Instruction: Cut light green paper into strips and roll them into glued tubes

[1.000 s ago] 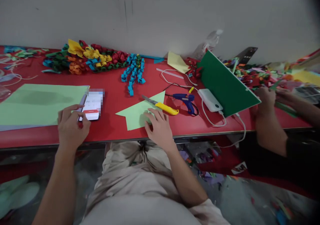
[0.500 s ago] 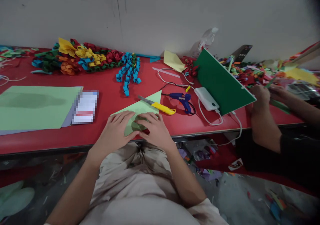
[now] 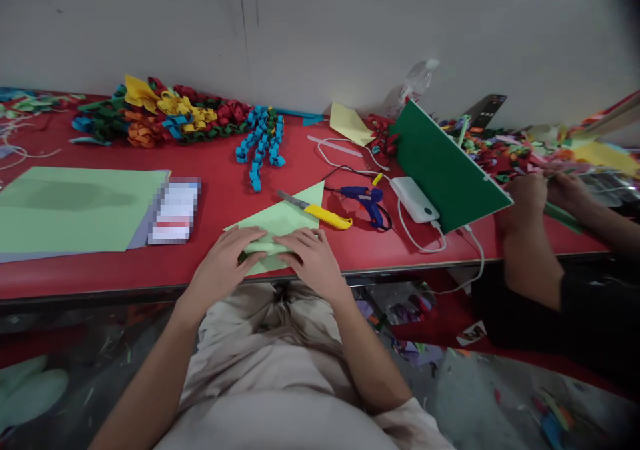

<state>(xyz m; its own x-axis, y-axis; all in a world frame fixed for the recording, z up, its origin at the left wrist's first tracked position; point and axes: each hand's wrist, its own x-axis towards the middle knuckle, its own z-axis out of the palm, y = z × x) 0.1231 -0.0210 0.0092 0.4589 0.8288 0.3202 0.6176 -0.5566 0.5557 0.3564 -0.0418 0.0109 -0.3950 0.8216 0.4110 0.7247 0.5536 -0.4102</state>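
Note:
At the table's near edge, my left hand (image 3: 226, 262) and my right hand (image 3: 316, 261) are both closed on a light green sheet of paper (image 3: 285, 218). Between my fingers and thumbs the sheet's near part is curled into a small roll or fold. Its far part lies flat, tapering to a point. A yellow-handled utility knife (image 3: 327, 217) rests across the paper's right side, its blade pointing left and away from me. Just right of it lies a blue hot glue gun (image 3: 365, 200). My palms hide part of the sheet.
On the red table (image 3: 215, 200) are green sheets (image 3: 75, 207), a phone (image 3: 175, 211), colourful paper chains (image 3: 180, 117), a white power bank (image 3: 414, 200) with cables, a leaning green board (image 3: 445, 170) and a plastic bottle (image 3: 417, 83). A co-worker's hands (image 3: 530, 190) are at the right.
The near part of the green paper now shows as a curl between my hands. My fingers and thumbs have shifted along it, thumbs farther apart. The view has moved slightly.

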